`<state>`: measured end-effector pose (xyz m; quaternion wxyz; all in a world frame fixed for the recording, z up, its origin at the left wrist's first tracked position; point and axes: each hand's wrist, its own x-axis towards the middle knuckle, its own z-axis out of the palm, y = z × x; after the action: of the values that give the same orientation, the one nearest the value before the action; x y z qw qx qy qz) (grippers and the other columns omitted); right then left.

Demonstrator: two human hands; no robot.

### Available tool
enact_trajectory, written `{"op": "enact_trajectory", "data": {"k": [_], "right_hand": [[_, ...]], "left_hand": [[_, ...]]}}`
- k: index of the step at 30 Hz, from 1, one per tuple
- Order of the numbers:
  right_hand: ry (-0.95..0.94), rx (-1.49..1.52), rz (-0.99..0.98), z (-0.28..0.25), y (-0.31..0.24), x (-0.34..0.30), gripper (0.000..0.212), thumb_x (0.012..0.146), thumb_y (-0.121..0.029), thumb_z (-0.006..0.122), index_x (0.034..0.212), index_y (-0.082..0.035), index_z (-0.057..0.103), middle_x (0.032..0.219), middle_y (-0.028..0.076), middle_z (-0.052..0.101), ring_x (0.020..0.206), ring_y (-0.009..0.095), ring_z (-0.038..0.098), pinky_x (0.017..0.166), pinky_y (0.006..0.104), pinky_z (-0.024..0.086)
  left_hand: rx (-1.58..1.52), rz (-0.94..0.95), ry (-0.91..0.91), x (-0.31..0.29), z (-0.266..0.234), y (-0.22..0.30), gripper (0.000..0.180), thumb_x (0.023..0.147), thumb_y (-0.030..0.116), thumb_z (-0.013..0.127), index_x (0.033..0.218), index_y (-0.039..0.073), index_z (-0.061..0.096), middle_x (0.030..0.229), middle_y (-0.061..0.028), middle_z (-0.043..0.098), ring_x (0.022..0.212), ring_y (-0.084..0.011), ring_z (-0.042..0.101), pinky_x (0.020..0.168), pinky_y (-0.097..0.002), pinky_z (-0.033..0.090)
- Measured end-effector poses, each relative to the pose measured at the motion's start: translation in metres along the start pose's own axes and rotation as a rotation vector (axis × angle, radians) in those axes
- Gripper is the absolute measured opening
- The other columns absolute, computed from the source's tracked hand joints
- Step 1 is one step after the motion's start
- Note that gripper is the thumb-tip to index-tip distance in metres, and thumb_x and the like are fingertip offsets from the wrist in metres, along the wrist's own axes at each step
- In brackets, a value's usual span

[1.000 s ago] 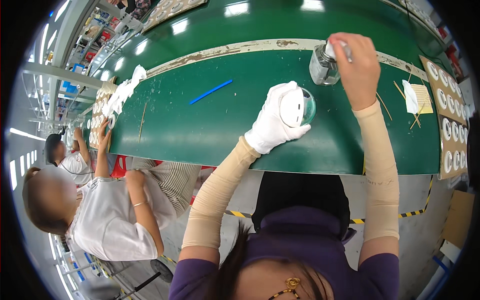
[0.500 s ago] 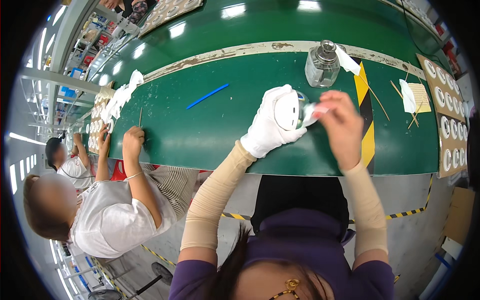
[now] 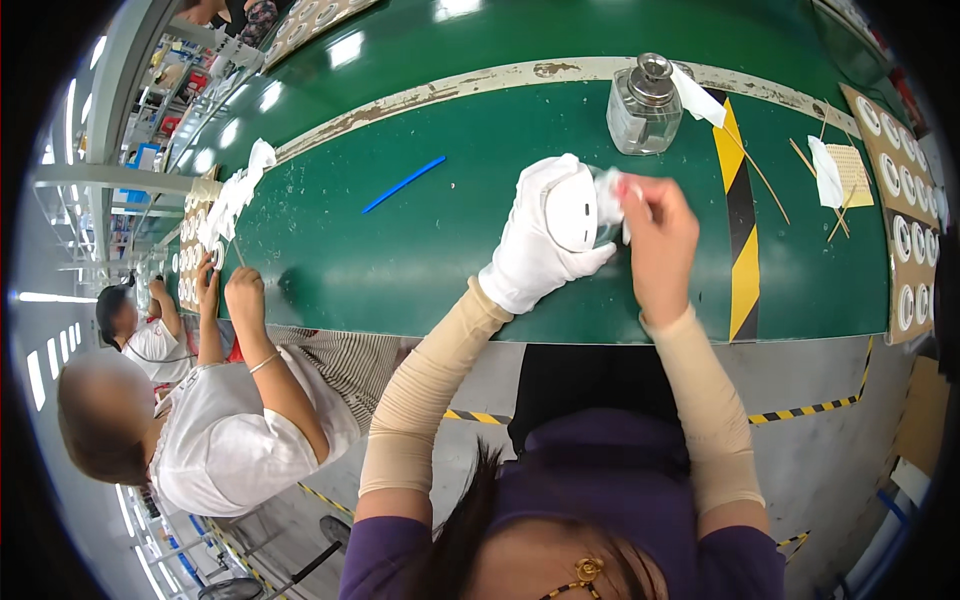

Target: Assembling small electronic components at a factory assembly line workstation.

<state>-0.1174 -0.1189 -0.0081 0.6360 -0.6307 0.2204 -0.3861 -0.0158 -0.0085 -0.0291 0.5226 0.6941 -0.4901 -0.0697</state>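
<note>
My left hand (image 3: 533, 240), in a white glove, is closed round a round white device (image 3: 571, 212) with two small dark slots on its white face. The device has a shiny, clear-looking side that faces right. My bare right hand (image 3: 660, 225) pinches a white wipe (image 3: 608, 195) and presses it against that shiny side. Part of the wipe is hidden by my fingers. Both hands are above the near part of the green table. Beyond them stands a square glass bottle (image 3: 645, 115) with a metal top, a white cloth (image 3: 697, 97) beside it.
A blue stick (image 3: 404, 184) lies left of my hands. Black-and-yellow tape (image 3: 742, 240) crosses the table on the right, with wooden sticks and a yellow pad (image 3: 850, 175) beyond. A board of white rings (image 3: 905, 240) is far right. A co-worker (image 3: 240, 430) sits at left.
My right hand has moved left, closer to the device, bringing the wipe onto its side. The device has turned slightly in my left hand. The whole view has shifted a little.
</note>
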Motion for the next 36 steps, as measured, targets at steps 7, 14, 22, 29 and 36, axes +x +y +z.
{"op": "enact_trajectory", "data": {"k": [7,14,22,29,36], "right_hand": [[0.005,0.186,0.124,0.005,-0.002,-0.010,0.005,0.091,-0.004,0.058,0.087,-0.001,0.059,0.096,0.004,0.062,0.083,0.006,0.051,0.074,0.0201,0.041],[0.060,0.059,0.293,0.001,0.010,0.012,0.009,0.092,-0.007,0.059,0.087,-0.001,0.058,0.102,0.009,0.063,0.096,0.010,0.055,0.083,0.0218,0.041],[-0.050,0.081,0.199,-0.001,-0.001,0.002,0.010,0.091,-0.007,0.061,0.095,0.001,0.061,0.099,0.004,0.064,0.086,0.007,0.054,0.081,0.0207,0.042],[-0.079,0.278,0.149,0.001,0.003,-0.014,0.005,0.093,-0.006,0.057,0.093,0.000,0.057,0.107,0.008,0.062,0.093,0.008,0.055,0.085,0.0232,0.043],[0.008,0.332,0.297,-0.003,0.012,-0.003,0.006,0.094,-0.007,0.055,0.090,-0.001,0.056,0.119,0.015,0.062,0.090,0.008,0.054,0.079,0.0223,0.042]], "left_hand": [[-0.073,-0.032,0.041,0.000,0.004,-0.005,0.090,0.054,0.021,0.088,0.128,0.004,0.040,0.125,-0.0165,0.044,0.118,-0.0321,0.045,0.100,-0.0388,0.040],[-0.028,0.034,0.022,0.000,0.006,-0.005,0.089,0.059,0.018,0.086,0.130,0.004,0.035,0.124,-0.0147,0.047,0.116,-0.0263,0.048,0.099,-0.0363,0.042],[0.016,0.035,0.020,0.000,0.001,-0.001,0.089,0.062,0.016,0.086,0.132,0.005,0.032,0.125,-0.0113,0.048,0.114,-0.0196,0.051,0.098,-0.0332,0.043],[-0.150,-0.064,0.019,-0.005,0.005,-0.007,0.088,0.062,0.015,0.086,0.131,0.005,0.032,0.125,-0.0106,0.047,0.113,-0.0194,0.052,0.098,-0.0330,0.043],[0.038,0.084,0.016,0.003,0.003,-0.008,0.086,0.063,0.014,0.085,0.131,0.005,0.033,0.122,-0.0105,0.050,0.112,-0.0187,0.052,0.097,-0.0326,0.044]]}}
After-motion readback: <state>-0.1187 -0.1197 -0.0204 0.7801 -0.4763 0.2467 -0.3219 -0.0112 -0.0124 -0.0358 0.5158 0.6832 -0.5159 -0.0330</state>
